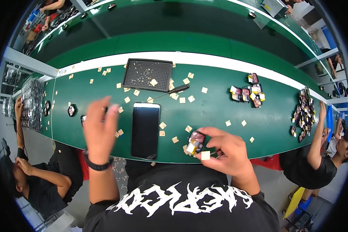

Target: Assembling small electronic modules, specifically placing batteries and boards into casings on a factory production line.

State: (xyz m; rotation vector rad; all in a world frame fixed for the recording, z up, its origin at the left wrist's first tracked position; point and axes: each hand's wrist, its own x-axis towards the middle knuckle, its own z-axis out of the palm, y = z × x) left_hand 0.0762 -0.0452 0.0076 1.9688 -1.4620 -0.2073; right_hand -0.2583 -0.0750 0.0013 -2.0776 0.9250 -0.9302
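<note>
My right hand (230, 152) grips a small black electronic device (197, 139) near the table's front edge, index finger on top and thumb below. The device shows a dark red face with a yellow and silver patch. A cream square tab (205, 155) sits at that thumb's tip. My left hand (100, 127) is raised over the table, slightly blurred, with thumb and fingers apart. Beside it, partly hidden, lies another small black device (83, 120). Between the hands a large phone (146, 131) with a dark screen lies flat.
Cream square tabs (182, 100) are scattered over the green table (212, 116). A black perforated tray (129, 81) and a screwdriver (179, 88) lie behind the phone. Grouped devices (246, 93) and a larger pile (303, 114) are at right. Clear-wrapped stacks (31, 104) stand left; co-workers sit both sides.
</note>
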